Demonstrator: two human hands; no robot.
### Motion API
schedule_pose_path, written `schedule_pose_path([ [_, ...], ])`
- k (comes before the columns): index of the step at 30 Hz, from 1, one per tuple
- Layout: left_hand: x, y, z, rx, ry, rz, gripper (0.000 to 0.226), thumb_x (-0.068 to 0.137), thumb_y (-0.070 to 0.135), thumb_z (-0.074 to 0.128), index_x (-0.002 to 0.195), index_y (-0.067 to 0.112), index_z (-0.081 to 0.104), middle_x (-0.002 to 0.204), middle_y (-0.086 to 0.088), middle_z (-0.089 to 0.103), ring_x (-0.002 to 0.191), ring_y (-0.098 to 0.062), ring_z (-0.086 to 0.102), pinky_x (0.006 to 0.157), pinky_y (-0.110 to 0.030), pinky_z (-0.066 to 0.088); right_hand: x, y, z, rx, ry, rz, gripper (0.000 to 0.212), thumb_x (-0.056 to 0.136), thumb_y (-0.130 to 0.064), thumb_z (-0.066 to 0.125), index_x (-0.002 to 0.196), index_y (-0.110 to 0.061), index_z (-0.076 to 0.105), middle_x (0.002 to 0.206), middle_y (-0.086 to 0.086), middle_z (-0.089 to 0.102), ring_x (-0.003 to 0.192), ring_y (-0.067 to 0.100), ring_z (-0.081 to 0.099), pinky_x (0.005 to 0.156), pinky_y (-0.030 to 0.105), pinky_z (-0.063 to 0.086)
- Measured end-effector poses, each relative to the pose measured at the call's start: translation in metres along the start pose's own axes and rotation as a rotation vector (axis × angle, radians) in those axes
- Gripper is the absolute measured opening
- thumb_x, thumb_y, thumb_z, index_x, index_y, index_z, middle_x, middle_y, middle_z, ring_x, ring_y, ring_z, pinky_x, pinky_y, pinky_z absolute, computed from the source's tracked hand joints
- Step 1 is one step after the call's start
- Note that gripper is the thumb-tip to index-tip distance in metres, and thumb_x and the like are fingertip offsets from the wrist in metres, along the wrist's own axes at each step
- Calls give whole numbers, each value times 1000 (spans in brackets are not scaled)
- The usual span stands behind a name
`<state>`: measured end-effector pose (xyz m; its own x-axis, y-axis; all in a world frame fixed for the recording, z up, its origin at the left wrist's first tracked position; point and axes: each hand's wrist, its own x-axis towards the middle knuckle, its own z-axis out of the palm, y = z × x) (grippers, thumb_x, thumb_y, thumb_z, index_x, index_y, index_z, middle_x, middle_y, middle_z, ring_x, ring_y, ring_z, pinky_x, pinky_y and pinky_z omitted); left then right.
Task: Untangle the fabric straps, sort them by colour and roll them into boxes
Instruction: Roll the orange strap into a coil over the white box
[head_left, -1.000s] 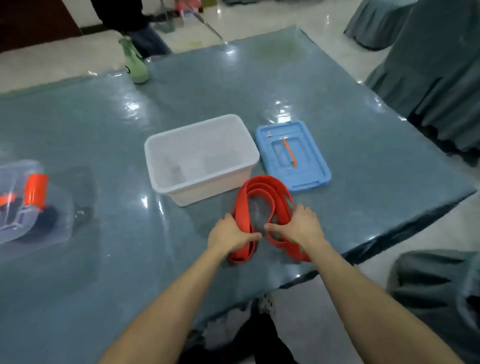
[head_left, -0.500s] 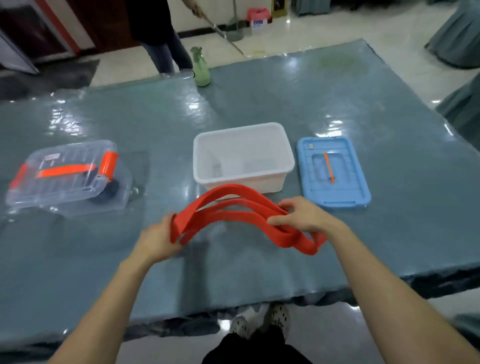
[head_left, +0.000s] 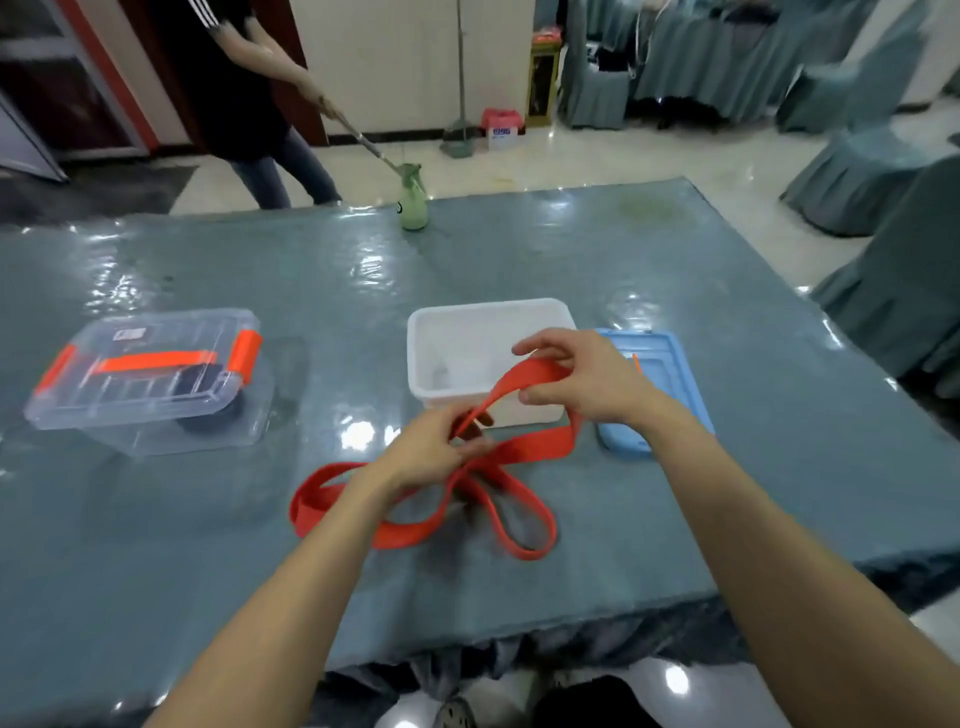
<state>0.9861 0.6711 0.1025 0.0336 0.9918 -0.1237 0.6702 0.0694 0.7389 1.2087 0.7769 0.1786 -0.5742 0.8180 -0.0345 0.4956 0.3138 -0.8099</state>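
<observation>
Head view, looking down across a grey-blue table (head_left: 571, 270) under a glossy clear cover.

- Orange strap (head_left: 519, 449): 1 long flat band, front centre of the table. 2 slack loops lie flat on the tabletop near the front edge, crossing just under the left hand. A third stretch rises off the table in an arc towards the right hand, in front of the white box.
- Left hand (head_left: 431, 452): low over the crossing point, fingertips closed in a pinch on the strap where the loops meet.
- Right hand (head_left: 582, 384): raised, in front of the near right corner of the white box. Thumb and fingers curl round the top of the lifted arc and grip it; the index finger sticks out, loosely bent.
- White box (head_left: 488, 306): open, just behind the hands, centre. No strap inside it.
- Blue lid (head_left: 670, 374): flat on the table, just right of the white box, partly hidden by the right wrist. A thin orange sliver lies on it.
- Clear box (head_left: 145, 384): well to the left, lid on, orange latches and handle. Something dark shows through its wall; cannot tell what.
- Green bottle (head_left: 413, 200): upright at the far edge.
- Second person (head_left: 249, 93): stands beyond the table holding a long handle.
</observation>
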Motion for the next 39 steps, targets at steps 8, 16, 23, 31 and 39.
schedule_pose_path([
  [8,38,98,-129,-175,500,120,21,85,31,85,92,18,70,64,15,50,59,-6,45,60,-27,39,55,-61,-90,-323,-15,-158,43,71,-60,93,94,-26,82,79,-10,73,71,5,62,69,28,49],
  [16,73,181,-140,89,253,133,65,85,75,77,140,45,59,86,26,64,80,0,64,78,-22,49,73,-121,-217,-231,-94,-274,43,74,-43,100,100,-18,76,86,10,79,65,25,78,58,38,66],
  [23,116,242,-85,-382,289,224,60,90,37,88,143,26,62,133,1,78,125,-16,74,108,-33,56,77,-150,-257,242,-112,-427,44,81,-10,94,121,-8,75,109,14,76,87,24,78,74,32,64],
  [31,121,274,-105,-327,452,207,21,104,22,73,123,24,66,79,-13,63,69,-24,56,68,-37,52,77,-142,-286,313,-76,-405,37,88,-36,89,116,-15,77,99,8,72,82,20,73,73,30,60],
  [39,85,277,-189,391,451,249,50,92,87,43,121,50,61,82,19,69,71,-1,63,68,-28,44,91,-156,-273,432,-96,-131,28,99,-13,75,122,1,69,96,17,77,77,25,79,66,33,65],
])
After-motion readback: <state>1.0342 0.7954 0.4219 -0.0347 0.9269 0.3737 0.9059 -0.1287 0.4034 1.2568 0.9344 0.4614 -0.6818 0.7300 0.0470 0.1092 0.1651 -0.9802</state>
